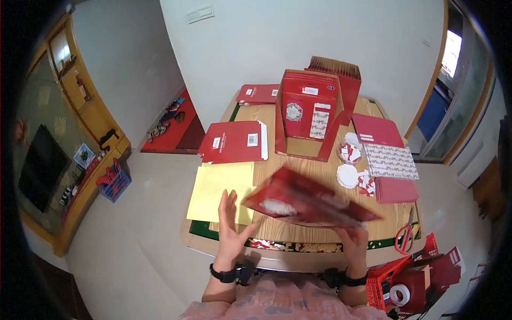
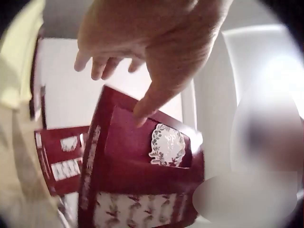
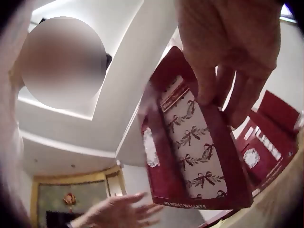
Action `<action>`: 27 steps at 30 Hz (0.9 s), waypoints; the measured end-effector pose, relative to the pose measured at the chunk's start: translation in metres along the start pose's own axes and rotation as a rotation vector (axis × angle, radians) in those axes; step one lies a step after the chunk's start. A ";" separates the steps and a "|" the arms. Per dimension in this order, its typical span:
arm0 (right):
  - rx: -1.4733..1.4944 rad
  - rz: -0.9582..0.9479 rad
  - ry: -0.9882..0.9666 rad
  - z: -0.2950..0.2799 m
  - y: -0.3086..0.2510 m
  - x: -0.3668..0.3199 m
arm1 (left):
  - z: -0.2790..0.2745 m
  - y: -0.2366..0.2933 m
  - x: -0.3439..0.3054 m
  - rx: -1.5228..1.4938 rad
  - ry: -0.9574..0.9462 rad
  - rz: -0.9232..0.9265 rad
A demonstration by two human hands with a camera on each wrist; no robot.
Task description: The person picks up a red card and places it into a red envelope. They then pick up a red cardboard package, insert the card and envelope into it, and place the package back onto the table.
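Note:
Tilted over the front of the table, a red money-wallet pack (image 1: 290, 184) is blurred in the head view. My right hand (image 1: 354, 244) pinches its lower right edge between thumb and fingers. The right wrist view shows the pack (image 3: 202, 156) with a ribbon-patterned strip and a white round tag in its windows. My left hand (image 1: 232, 237) is held up beside the pack's left end, fingers spread. In the left wrist view, the left thumb overlaps the pack's (image 2: 137, 178) upper part.
An open red carton (image 1: 304, 146) holds similar packs at the table's back. Red flat sleeves (image 1: 234, 141) and yellow sheets (image 1: 221, 186) lie left. Patterned cards (image 1: 392, 161), white round tags (image 1: 347, 176) and scissors (image 1: 406, 237) lie right. A red basket (image 1: 381, 277) stands by the right corner.

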State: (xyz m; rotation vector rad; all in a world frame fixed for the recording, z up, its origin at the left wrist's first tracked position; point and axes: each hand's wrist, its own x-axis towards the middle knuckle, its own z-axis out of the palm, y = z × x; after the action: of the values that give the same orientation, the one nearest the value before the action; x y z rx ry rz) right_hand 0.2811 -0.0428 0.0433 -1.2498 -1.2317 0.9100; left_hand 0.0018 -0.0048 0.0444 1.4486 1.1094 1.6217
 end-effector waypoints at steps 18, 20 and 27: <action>0.238 -0.252 -0.049 -0.009 0.011 -0.007 | 0.010 0.011 -0.012 -0.029 -0.417 0.304; 0.277 -0.252 -0.060 -0.010 0.012 -0.006 | 0.010 0.014 -0.011 -0.024 -0.421 0.298; 0.076 -0.261 -0.055 -0.010 -0.004 -0.006 | 0.010 0.011 -0.013 -0.023 -0.429 0.294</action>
State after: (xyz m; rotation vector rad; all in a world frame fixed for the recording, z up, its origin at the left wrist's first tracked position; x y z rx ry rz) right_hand 0.2896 -0.0515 0.0473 -0.9824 -1.3548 0.7967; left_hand 0.0139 -0.0195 0.0493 1.9004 0.6556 1.4057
